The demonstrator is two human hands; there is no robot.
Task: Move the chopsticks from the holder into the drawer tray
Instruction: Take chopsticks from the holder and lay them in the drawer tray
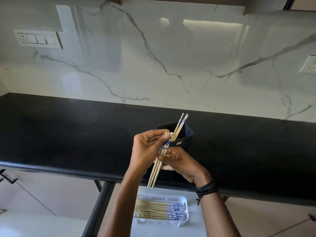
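Gripping a small bundle of pale bamboo chopsticks with blue-and-white patterned tops (164, 147) in both hands, just above the near edge of the glossy black stone tabletop (68, 134). Curling the left hand (147, 148) round the patterned tops, thumb pressing near the butt ends, probably to square them up. Pinching the bare shafts lower down with the right hand (179, 161), so clamping both hands on the same bundle from either side. Pointing the thin tips down and toward the near side, over the open drawer, likely readying the lot for lowering.

Seeing two more matching sticks (181, 123) leaning out of the black rectangular plastic holder (187, 136), just beyond and right of the hands. Not telling whether any finger is touching them, their lower ends being hidden.

Judging the task well along: finding a row of the same sticks (153, 209) already lying side by side in the white plastic tray (160, 196) in the grey drawer (193, 226) below, patterned ends to the right.

Noting a white veined marble wall panel (153, 65) on the far side, a white switch plate (37, 39) at far left, a white socket (309, 64) at far right, and dark bead-and-cord wristbands (206, 189) on the right wrist. Crossing above the tray with both forearms and the tabletop's near edge, so probably needing to draw the bundle nearer and turn it level before setting it down.
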